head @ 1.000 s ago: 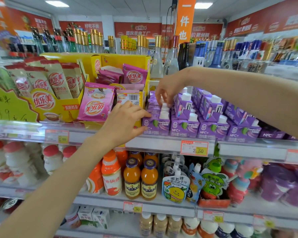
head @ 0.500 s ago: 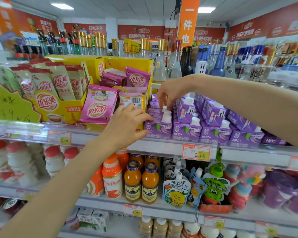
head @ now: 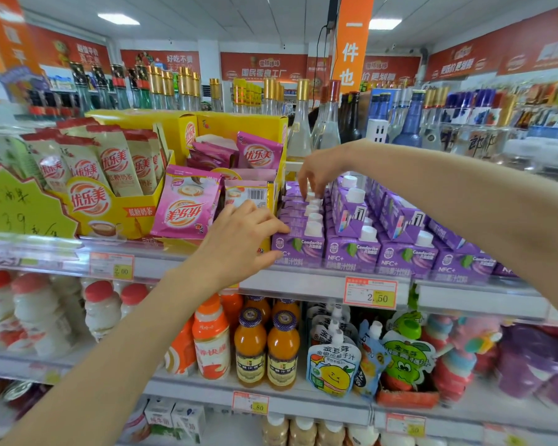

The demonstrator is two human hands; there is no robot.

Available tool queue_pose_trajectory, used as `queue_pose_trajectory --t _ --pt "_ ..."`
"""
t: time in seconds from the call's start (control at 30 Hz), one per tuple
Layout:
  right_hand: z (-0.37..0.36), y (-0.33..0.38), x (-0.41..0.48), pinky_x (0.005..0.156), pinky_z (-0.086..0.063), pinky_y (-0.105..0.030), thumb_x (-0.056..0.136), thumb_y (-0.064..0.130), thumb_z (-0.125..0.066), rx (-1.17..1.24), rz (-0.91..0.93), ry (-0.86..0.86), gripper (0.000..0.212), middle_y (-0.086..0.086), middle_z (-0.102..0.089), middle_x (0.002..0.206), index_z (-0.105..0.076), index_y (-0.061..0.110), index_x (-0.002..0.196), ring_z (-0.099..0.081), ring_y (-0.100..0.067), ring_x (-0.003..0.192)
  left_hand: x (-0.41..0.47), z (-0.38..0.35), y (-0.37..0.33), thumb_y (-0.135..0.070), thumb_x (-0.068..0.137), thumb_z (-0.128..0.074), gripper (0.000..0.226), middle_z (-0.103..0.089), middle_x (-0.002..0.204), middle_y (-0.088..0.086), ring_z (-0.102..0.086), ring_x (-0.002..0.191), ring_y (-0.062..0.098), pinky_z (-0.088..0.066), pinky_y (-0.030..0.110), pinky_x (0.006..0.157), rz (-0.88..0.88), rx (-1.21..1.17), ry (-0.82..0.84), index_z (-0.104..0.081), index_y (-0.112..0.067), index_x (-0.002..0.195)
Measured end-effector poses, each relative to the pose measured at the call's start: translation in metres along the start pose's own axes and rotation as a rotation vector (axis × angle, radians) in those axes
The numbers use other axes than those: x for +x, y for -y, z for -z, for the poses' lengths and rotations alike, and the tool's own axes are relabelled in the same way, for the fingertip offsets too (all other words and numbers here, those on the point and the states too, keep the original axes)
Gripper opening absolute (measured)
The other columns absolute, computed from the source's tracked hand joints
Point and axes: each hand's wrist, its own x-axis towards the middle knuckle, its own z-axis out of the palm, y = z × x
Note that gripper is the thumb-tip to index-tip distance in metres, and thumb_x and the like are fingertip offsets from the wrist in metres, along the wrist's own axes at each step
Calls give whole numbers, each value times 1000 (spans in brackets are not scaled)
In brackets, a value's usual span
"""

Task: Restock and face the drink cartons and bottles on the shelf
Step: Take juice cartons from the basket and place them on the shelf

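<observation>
The front carton point(head: 298, 249) of the leftmost purple row stands upright at the lip of the upper shelf point(head: 303, 280), label outward, with more cartons point(head: 406, 252) level beside it to the right. The left hand point(head: 242, 243) touches its left side with fingers stretched and slightly apart, fingertips on the top corner and thumb near the bottom corner, steadying it, not wrapped round it. The right hand point(head: 319, 169) reaches over from above, its fingers bent down onto the white caps point(head: 313, 209) further back in the same row.

Over the last second little has shifted. Both hands keep to this one row and the front carton has stayed at the lip, so the row looks nearly faced. The work now seems to be closing gaps behind it.

Whether the right fingers pinch a cap or only press on it cannot be told, as the hand covers the tips. The back of the row is hidden too. In the next row, raised cartons point(head: 348, 207) lie tilted. Pink sachets point(head: 187, 204) crowd the left, and the far-right cartons blur behind the forearm.
</observation>
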Motion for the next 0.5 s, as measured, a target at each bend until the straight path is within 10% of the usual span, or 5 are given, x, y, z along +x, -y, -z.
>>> queue_pose_trajectory --t 0.5 --pt "51 7 -58 82 -37 -21 88 22 -66 98 48 -257 17 14 -61 82 -67 13 102 -57 -2 77 6 1 -3 -41 91 -53 40 -53 128 -7 -40 115 15 -17 25 80 26 11 72 -53 -27 128"
